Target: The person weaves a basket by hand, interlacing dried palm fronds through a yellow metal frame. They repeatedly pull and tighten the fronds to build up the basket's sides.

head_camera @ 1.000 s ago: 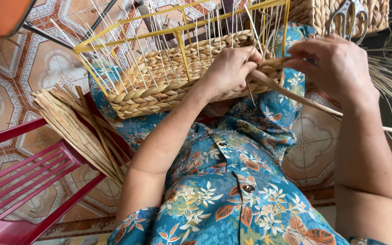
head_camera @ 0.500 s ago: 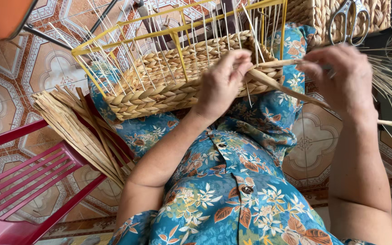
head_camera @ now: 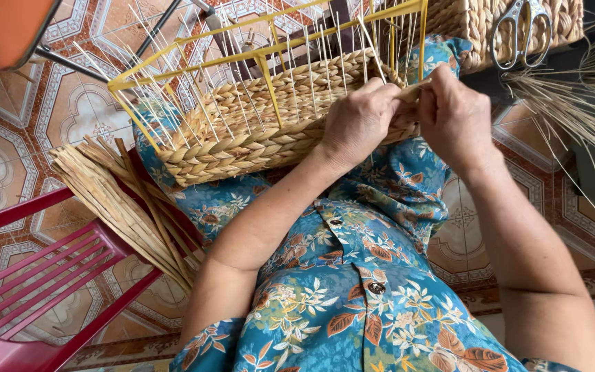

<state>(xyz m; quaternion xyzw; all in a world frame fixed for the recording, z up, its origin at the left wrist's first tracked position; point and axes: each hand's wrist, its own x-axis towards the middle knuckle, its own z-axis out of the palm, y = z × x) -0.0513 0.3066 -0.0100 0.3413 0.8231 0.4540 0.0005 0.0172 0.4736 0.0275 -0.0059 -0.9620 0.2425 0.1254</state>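
A half-woven basket (head_camera: 256, 131) of braided straw rests on my lap, built around a yellow wire frame (head_camera: 270, 62) with thin pale spokes standing up from it. My left hand (head_camera: 359, 124) presses against the basket's near right corner, fingers curled over the braid. Close beside it, my right hand (head_camera: 452, 114) pinches the end of a straw strand (head_camera: 414, 89) at the same corner. Both hands almost touch.
A bundle of flat straw strips (head_camera: 122, 200) lies at my left knee on a red plastic chair (head_camera: 29, 275). A finished woven basket (head_camera: 511, 27) with scissors (head_camera: 518, 31) hanging on it stands at the top right, beside loose thin reeds (head_camera: 573, 110). Patterned tiles cover the floor.
My right hand has moved left with the strand, drawing it in against the basket corner. The long strand that stretched out to the right is now gathered at the weave.
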